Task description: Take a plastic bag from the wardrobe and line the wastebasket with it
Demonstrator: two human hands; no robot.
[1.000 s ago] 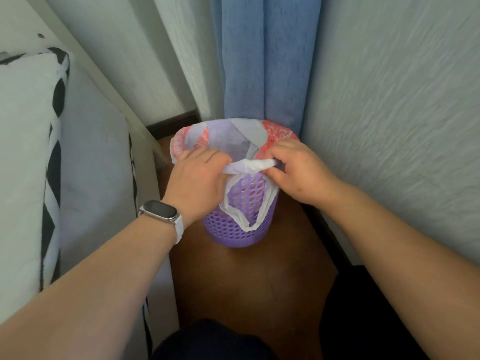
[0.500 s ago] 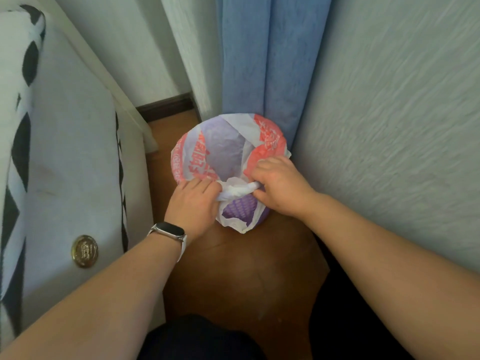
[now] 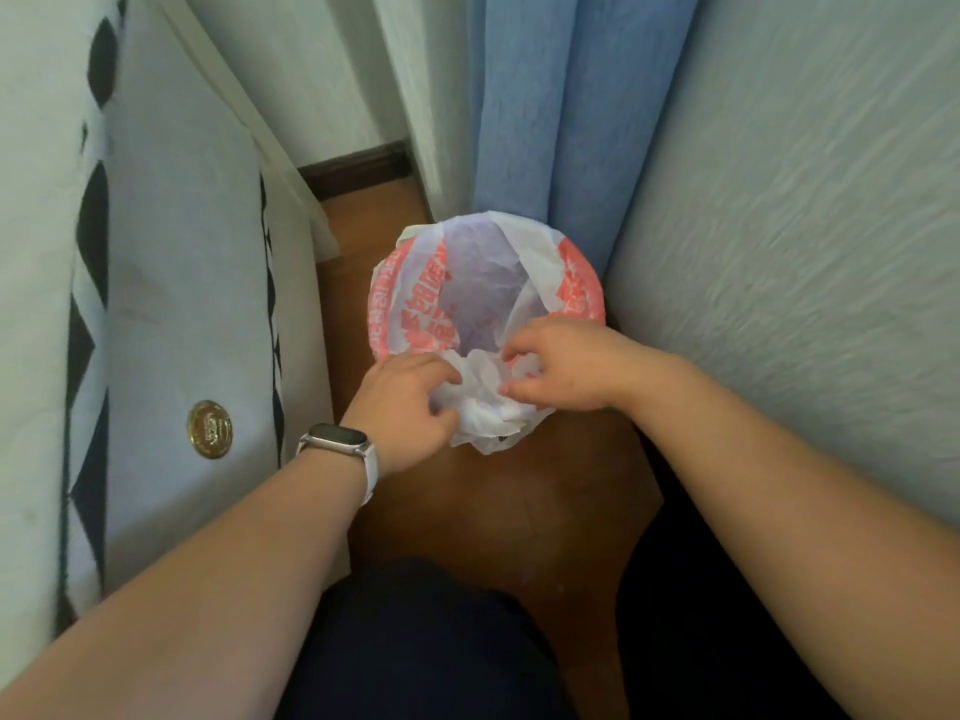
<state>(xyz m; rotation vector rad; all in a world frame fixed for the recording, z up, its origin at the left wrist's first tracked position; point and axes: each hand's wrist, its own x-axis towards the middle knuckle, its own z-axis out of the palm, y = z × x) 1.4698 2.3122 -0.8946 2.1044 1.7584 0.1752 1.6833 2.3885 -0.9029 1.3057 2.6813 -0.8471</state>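
A white plastic bag (image 3: 467, 283) with red print is spread over the round purple wastebasket, which stands on the floor in a corner; the bag covers nearly all of the basket, whose purple shows through the thin plastic. At the near rim the bag's loose white ends are bunched together. My left hand (image 3: 402, 407) grips this bunch from the left. My right hand (image 3: 563, 366) pinches it from the right. Both hands touch the same wad of plastic.
A white bed or cushion (image 3: 171, 283) with a black pattern and a gold button (image 3: 209, 429) fills the left. A blue curtain (image 3: 561, 111) hangs behind the basket. A textured wall (image 3: 810, 252) is close on the right. Brown wooden floor (image 3: 519, 511) lies in front of the basket.
The view has tipped to look down into the basket. My hands have drawn closer together, bunching the stretched bag edge into a crumpled wad at the near rim.
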